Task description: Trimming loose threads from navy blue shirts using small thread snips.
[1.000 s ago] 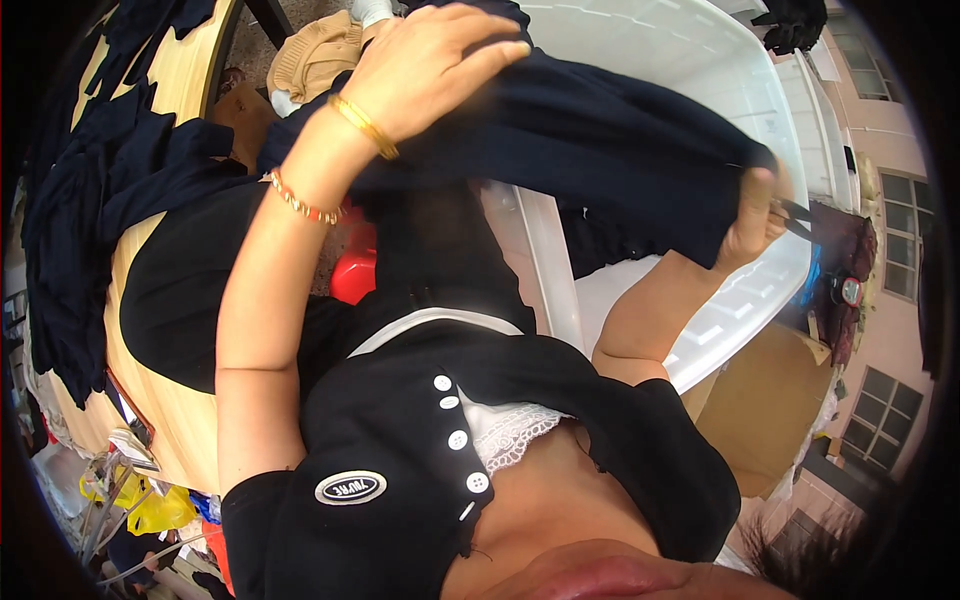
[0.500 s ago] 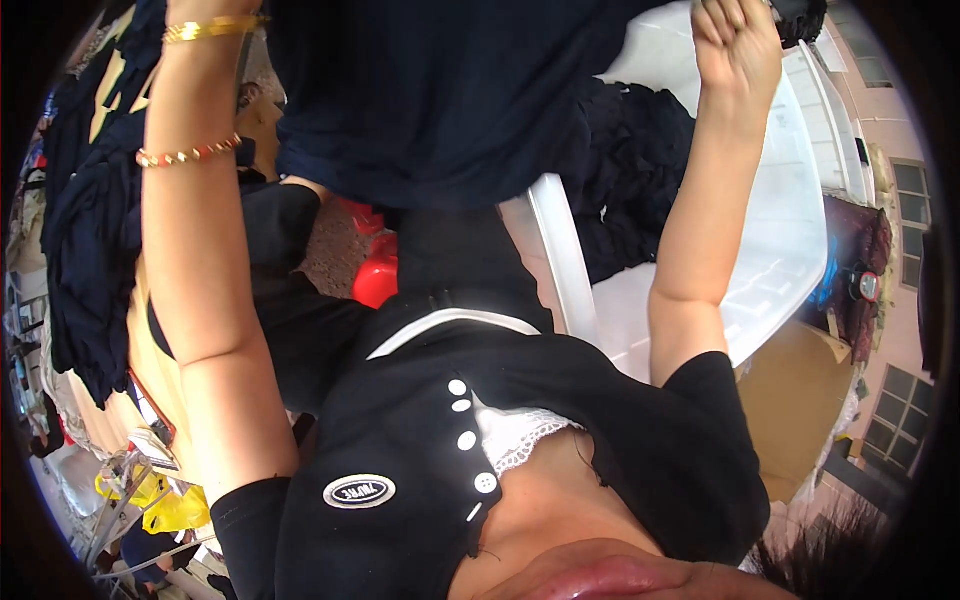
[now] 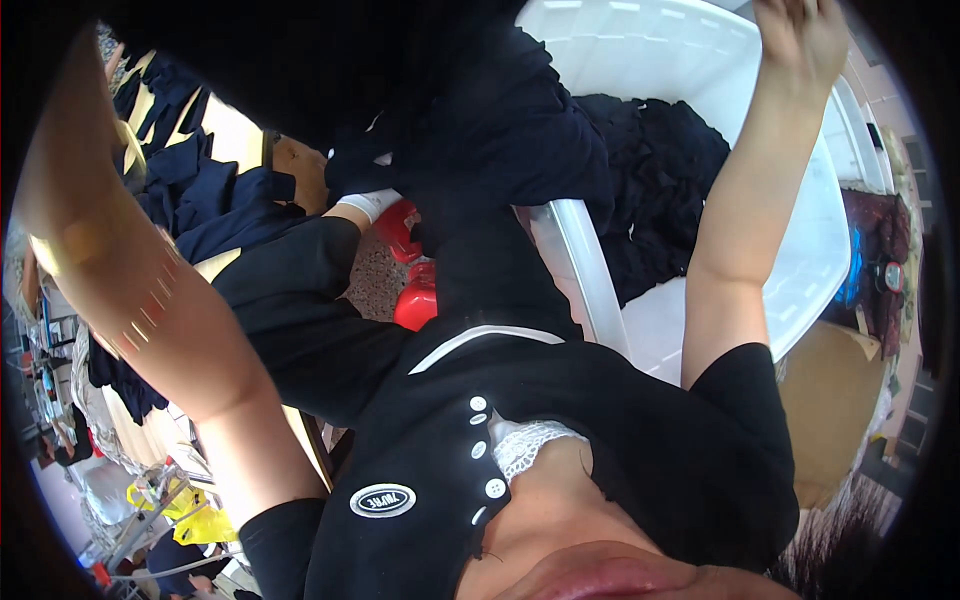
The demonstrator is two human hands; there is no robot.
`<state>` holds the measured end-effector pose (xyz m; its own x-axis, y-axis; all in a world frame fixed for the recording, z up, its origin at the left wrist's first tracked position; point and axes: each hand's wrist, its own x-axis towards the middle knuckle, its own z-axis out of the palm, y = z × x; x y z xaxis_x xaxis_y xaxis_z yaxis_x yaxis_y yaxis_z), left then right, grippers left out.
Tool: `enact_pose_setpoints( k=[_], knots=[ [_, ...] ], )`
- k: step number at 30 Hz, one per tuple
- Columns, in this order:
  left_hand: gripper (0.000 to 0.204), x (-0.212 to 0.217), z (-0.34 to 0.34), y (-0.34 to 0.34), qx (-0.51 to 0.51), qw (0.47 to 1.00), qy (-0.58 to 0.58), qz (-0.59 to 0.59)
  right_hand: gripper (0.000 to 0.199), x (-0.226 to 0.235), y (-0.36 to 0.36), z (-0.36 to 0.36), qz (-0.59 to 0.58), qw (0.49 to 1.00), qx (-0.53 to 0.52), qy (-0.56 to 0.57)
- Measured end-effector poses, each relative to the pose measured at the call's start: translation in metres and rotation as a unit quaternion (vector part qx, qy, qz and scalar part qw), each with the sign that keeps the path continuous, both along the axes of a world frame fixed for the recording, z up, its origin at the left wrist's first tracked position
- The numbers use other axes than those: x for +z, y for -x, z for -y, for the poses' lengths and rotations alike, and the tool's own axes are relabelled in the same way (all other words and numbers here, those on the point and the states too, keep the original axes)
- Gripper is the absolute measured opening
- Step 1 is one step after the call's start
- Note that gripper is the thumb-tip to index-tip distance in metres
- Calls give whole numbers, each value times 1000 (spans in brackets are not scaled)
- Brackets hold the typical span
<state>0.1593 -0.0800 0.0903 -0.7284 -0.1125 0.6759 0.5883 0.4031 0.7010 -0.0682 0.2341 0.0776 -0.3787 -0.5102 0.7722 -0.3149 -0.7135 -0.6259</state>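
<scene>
Both my arms are raised. A dark navy garment (image 3: 480, 110) hangs spread across the top of the view, in front of my chest. My right hand (image 3: 800, 40) is at the top right, fingers closed, at the garment's upper edge. My left forearm rises along the left side, blurred by motion, with bracelets on the wrist. My left hand (image 3: 65, 130) is a blur at the upper left rim, and its grip cannot be made out.
A white plastic chair (image 3: 700, 80) stands ahead with a heap of dark clothes (image 3: 660, 190) on it. Below the garment is a red plastic stool (image 3: 415, 300). Navy pieces lie on a wooden table (image 3: 235, 135) at left. A cardboard box (image 3: 830, 400) sits at right.
Both arms have lifted the garment from chest height to the top of the view. My right hand went from low right up to the top right; my left arm swung out left.
</scene>
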Motion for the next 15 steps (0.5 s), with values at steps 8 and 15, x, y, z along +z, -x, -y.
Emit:
enact_pose_setpoints(
  k=[8,15],
  knots=[
    [20,-174,-17,11,-345,867,225,281,20,-216,-74,-94,293,845,-228,-386],
    [15,-169,-21,68,-100,936,32,335,19,-209,-78,-42,215,805,-338,-438]
  ],
)
